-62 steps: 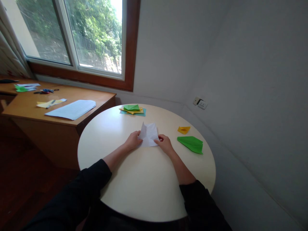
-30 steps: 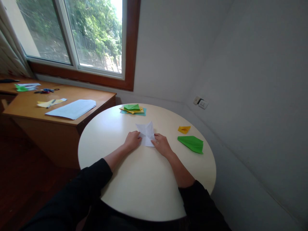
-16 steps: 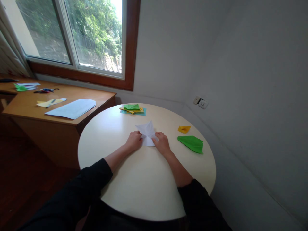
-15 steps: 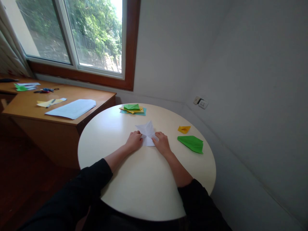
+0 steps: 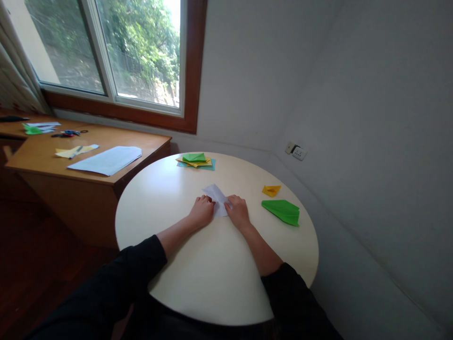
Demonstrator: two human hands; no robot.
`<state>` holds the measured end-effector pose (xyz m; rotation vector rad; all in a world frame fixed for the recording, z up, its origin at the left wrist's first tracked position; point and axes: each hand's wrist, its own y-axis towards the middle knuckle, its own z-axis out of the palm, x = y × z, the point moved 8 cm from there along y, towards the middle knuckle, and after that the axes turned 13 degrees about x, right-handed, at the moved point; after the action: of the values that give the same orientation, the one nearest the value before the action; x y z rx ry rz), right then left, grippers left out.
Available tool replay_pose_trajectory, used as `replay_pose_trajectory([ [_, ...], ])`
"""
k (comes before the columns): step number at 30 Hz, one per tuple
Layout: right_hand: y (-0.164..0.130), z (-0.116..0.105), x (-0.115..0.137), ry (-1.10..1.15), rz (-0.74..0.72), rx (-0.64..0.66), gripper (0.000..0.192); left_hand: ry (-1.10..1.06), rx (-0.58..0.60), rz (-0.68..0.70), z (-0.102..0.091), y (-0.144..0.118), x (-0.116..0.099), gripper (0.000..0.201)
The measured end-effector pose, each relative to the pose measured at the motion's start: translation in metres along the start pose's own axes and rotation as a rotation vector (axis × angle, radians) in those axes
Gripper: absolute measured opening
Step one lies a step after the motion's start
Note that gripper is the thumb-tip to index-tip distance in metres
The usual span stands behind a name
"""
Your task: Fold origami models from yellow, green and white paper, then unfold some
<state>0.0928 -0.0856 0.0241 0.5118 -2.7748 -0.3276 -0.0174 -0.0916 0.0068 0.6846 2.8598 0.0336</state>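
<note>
Side desk: beyond the round tabletop's left edge, a wooden desk carries a pale blue sheet, yellow scraps and scissors, all well apart from the hands
Left hand: fingers curled down, grip pressing flat on the left part of the white paper, apparently pinning it so it cannot slide
White paper: partly folded, near the tabletop's middle, between both hands and touching both; its pointed far corner shows past the knuckles
Right hand: grip bent over the paper's right side, fingertips bearing down, likely flattening a crease
Paper stack: green, yellow and blue pieces at the far edge
Right edge: a small yellow fold and a green paper plane, near each other, clear of the hands
</note>
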Motion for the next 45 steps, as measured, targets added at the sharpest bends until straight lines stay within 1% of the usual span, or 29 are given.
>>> replay_pose_trajectory([
  [6, -0.001, -0.001, 0.008, -0.07, -0.05, 0.002, 0.017, 0.033, 0.008, 0.031, 0.005, 0.0, -0.005, 0.031],
  [11, -0.002, 0.004, 0.02, -0.117, -0.103, 0.072, 0.02, 0.071, -0.017, 0.032, 0.003, 0.0, -0.006, 0.034],
  [17, -0.004, 0.013, 0.027, -0.163, -0.126, 0.149, 0.027, -0.014, -0.048, 0.039, 0.002, -0.002, -0.006, 0.034],
  [23, -0.007, 0.014, 0.033, -0.202, -0.093, 0.226, 0.027, 0.003, 0.03, 0.008, 0.008, -0.003, -0.009, 0.035],
  [28, -0.008, 0.015, 0.036, -0.123, -0.037, 0.274, 0.025, 0.045, 0.095, -0.025, 0.011, -0.006, -0.011, 0.045],
  [32, -0.009, 0.022, 0.032, -0.012, 0.001, 0.333, 0.036, 0.066, 0.154, -0.028, 0.017, -0.006, -0.012, 0.053],
  [35, -0.01, 0.027, 0.028, 0.074, -0.004, 0.391, 0.045, 0.079, 0.186, -0.032, 0.02, -0.006, -0.01, 0.058],
  [37, -0.011, 0.029, 0.026, 0.108, -0.013, 0.437, 0.047, 0.085, 0.198, -0.031, 0.021, -0.007, -0.01, 0.059],
  [41, -0.013, 0.031, 0.022, 0.107, 0.018, 0.528, 0.051, 0.085, 0.206, -0.016, 0.022, -0.009, -0.013, 0.057],
  [45, -0.014, 0.033, 0.019, 0.093, 0.021, 0.587, 0.056, 0.069, 0.216, -0.009, 0.021, -0.013, -0.017, 0.058],
])
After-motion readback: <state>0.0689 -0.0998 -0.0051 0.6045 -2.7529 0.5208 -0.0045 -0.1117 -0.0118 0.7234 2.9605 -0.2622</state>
